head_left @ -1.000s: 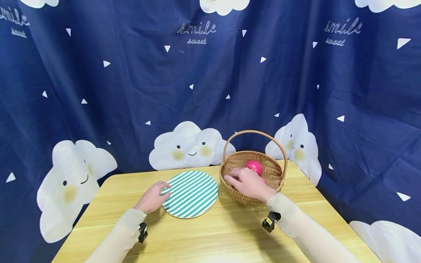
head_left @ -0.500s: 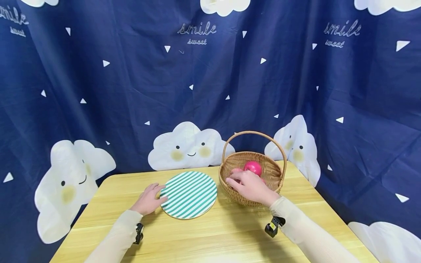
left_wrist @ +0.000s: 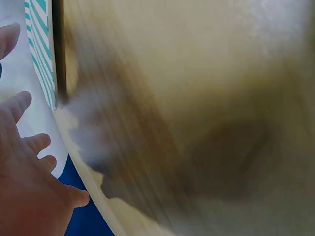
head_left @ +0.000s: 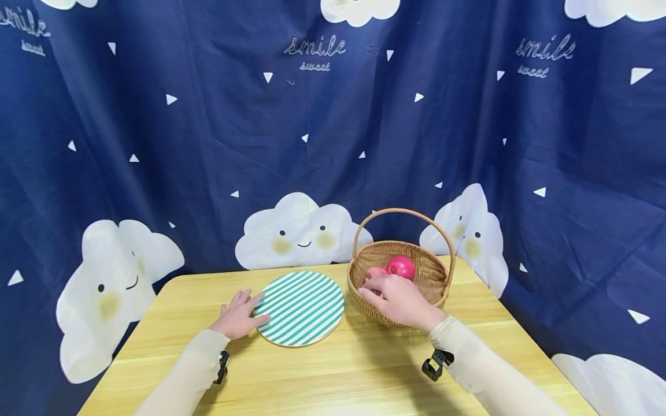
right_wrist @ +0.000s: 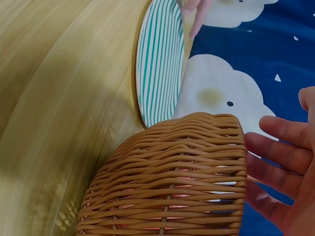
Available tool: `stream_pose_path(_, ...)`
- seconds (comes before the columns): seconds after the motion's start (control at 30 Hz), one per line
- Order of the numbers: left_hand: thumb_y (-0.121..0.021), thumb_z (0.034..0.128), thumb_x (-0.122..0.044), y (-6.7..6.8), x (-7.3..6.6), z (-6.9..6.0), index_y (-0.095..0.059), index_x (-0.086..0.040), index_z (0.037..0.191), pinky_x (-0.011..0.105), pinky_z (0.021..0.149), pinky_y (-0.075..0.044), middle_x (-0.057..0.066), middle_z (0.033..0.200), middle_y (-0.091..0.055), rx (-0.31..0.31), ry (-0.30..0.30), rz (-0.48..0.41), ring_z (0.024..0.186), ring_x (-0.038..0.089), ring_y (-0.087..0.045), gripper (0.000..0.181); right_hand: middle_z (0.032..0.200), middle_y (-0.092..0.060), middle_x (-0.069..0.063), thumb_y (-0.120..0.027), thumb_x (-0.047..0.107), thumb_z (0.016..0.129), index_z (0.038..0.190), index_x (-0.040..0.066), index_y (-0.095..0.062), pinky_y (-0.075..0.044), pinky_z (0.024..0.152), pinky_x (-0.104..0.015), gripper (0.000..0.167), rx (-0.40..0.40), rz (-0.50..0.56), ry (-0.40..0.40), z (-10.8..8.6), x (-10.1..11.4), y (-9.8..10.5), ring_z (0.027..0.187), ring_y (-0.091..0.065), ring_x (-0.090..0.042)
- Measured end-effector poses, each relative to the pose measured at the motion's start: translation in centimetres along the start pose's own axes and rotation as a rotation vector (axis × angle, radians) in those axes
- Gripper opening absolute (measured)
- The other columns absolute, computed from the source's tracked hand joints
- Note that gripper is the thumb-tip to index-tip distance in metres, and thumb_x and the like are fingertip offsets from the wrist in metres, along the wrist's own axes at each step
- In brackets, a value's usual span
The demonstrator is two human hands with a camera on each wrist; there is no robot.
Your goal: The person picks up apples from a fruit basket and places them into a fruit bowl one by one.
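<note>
In the head view, my right hand [head_left: 400, 300] hangs over the near-left part of a wicker basket [head_left: 430, 277]. Its fingers look loosely bent and spread past the rim in the right wrist view, with nothing seen between them. Inside lie a bright pink round fruit [head_left: 401, 267], apple-like, and a paler red fruit [head_left: 374, 273] by my fingers. Another reddish piece is mostly hidden behind the hand. My left hand [head_left: 236, 319] has its fingers spread at the left edge of a round board [head_left: 300, 309] with green and white stripes; whether it touches the board, I cannot tell.
The basket's tall arched handle [head_left: 400, 210] rises above its opening. All of this stands on a light wooden table [head_left: 322, 375]. A dark blue curtain [head_left: 218, 133] with white clouds hangs close behind the table's far edge.
My left hand has drawn slightly left off the striped board and spread its fingers. My right hand has shifted slightly toward me and right, uncovering the paler red fruit.
</note>
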State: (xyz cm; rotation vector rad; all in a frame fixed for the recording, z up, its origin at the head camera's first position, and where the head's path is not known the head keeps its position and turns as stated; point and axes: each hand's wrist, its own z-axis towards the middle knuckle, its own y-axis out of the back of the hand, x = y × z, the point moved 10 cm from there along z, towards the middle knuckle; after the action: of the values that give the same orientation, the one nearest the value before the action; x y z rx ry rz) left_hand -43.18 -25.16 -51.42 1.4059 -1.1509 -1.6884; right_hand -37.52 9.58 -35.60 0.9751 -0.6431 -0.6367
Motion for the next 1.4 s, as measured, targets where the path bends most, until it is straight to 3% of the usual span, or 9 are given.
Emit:
stream_pose_path(0.17,-0.058,0.0951,-0.059,-0.5,0.6,0.2,-0.038,-0.009,0.156,0.079,0.113,-0.009,0.034,0.161,-0.019,0.000,-0.023,-0.041,0.150,0.056,-0.007,0.081,0.087,-0.070,0.013,-0.058,0.043,0.101,0.084,0.029,-0.070,-0.056,0.070,-0.031,0.026,-0.026,-0.032,0.031,-0.2,0.2,0.0,0.079,-0.065,-0.004)
stream_pose_path(0.3,-0.058,0.0929,-0.064,-0.9,1.5,0.6,-0.037,-0.010,0.157,0.075,0.115,-0.014,0.033,0.162,-0.019,-0.007,-0.030,-0.054,0.150,0.055,-0.008,0.086,0.074,-0.059,0.016,-0.060,0.043,0.100,0.076,0.032,-0.061,-0.051,0.065,-0.028,0.027,-0.041,-0.027,0.034,-0.4,0.0,0.2,0.067,-0.054,-0.001)
stream_pose_path(0.47,-0.060,0.0917,-0.063,-1.0,2.2,0.8,-0.039,-0.010,0.156,0.073,0.115,-0.020,0.034,0.160,-0.023,-0.024,-0.022,-0.057,0.148,0.055,-0.013,0.086,0.068,-0.053,0.018,-0.061,0.039,0.100,0.072,0.033,-0.057,-0.048,0.063,-0.026,0.030,-0.042,-0.009,0.040,-0.5,0.1,0.5,0.064,-0.050,-0.001)
stream_pose_path(0.7,-0.064,0.0924,-0.055,-0.6,1.9,0.5,-0.041,-0.008,0.154,0.073,0.113,-0.024,0.036,0.157,-0.027,-0.045,-0.026,-0.064,0.145,0.057,-0.020,0.081,0.065,-0.050,0.019,-0.063,0.036,0.100,0.070,0.033,-0.054,-0.046,0.061,-0.024,0.031,-0.039,0.003,0.029,-0.6,-0.1,0.7,0.061,-0.048,-0.002)
stream_pose_path(0.97,-0.065,0.0905,-0.058,-1.2,2.3,0.6,-0.042,-0.011,0.155,0.074,0.112,-0.024,0.035,0.158,-0.025,-0.009,0.000,-0.077,0.145,0.058,-0.020,0.083,0.060,-0.044,0.016,-0.059,0.039,0.102,0.069,0.032,-0.053,-0.043,0.057,-0.023,0.034,-0.019,0.019,0.016,-0.4,-0.7,0.4,0.056,-0.044,-0.002)
stream_pose_path(1.13,-0.065,0.0891,-0.061,-1.3,2.7,0.5,-0.042,-0.012,0.154,0.075,0.111,-0.024,0.035,0.158,-0.025,0.003,-0.008,-0.060,0.144,0.059,-0.020,0.085,0.061,-0.049,0.017,-0.051,0.047,0.104,0.080,0.032,-0.065,-0.047,0.059,-0.025,0.031,0.010,0.025,-0.021,0.1,-1.6,0.3,0.058,-0.050,-0.003)
stream_pose_path(1.27,-0.065,0.0890,-0.060,-1.3,2.9,0.5,-0.043,-0.012,0.154,0.076,0.110,-0.024,0.035,0.157,-0.025,-0.012,-0.028,-0.057,0.143,0.059,-0.021,0.084,0.084,-0.071,0.012,-0.053,0.046,0.103,0.101,0.027,-0.075,-0.058,0.073,-0.033,0.030,0.011,0.064,-0.052,0.3,-2.2,0.6,0.072,-0.064,-0.005)
stream_pose_path(1.33,-0.066,0.0888,-0.059,-1.5,3.0,0.7,-0.044,-0.011,0.153,0.077,0.109,-0.024,0.035,0.157,-0.025,-0.015,-0.033,-0.066,0.143,0.059,-0.021,0.084,0.099,-0.075,0.009,-0.056,0.042,0.103,0.111,0.025,-0.076,-0.059,0.081,-0.036,0.027,0.002,0.083,-0.058,0.4,-2.4,0.8,0.081,-0.069,-0.006)
stream_pose_path(1.4,-0.066,0.0886,-0.059,-1.6,3.0,1.0,-0.044,-0.010,0.153,0.077,0.109,-0.024,0.035,0.157,-0.025,-0.018,-0.039,-0.067,0.143,0.059,-0.021,0.084,0.101,-0.075,0.011,-0.057,0.039,0.103,0.112,0.025,-0.076,-0.059,0.082,-0.035,0.025,-0.002,0.093,-0.059,0.4,-2.6,1.1,0.083,-0.069,-0.006)
